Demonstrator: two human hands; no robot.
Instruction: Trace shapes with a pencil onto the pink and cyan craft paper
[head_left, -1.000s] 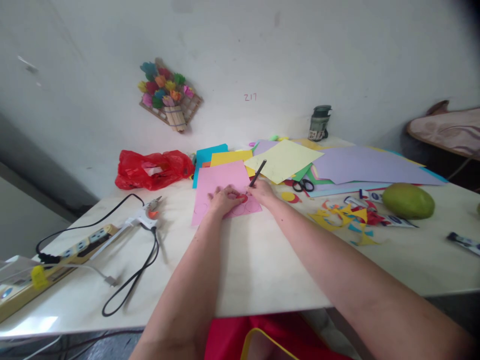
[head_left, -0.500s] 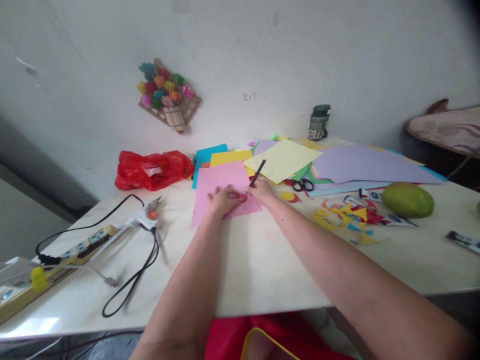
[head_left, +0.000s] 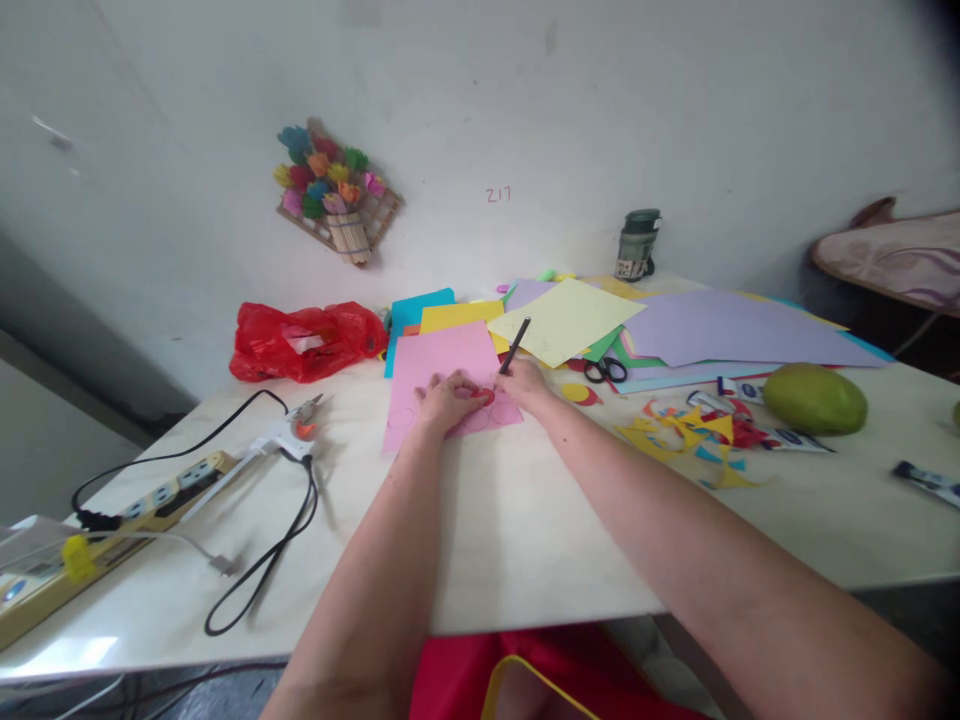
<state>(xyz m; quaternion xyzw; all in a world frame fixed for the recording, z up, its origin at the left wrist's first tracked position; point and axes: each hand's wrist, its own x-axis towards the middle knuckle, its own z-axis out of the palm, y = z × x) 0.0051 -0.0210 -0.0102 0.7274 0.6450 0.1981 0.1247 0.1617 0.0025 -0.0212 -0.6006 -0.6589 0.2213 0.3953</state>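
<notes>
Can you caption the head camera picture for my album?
Left hand touches a red piece on pink paper while the right hand holds a dark pen or pencil.

on the desk (head_left: 517,540), the left hand (head_left: 446,403) rests on a pink sheet of paper (head_left: 442,350) marked with drawn circles (head_left: 478,421), its fingers at a small red disc (head_left: 486,396), while the right hand (head_left: 525,384) grips a slanted black writing instrument (head_left: 516,343) beside it. black-handled scissors (head_left: 615,370), yellow paper scraps (head_left: 649,442) and a green mango (head_left: 816,400) lie to the right; a white glue gun (head_left: 288,434) and a red plastic bag (head_left: 337,330) sit to the left.
</notes>
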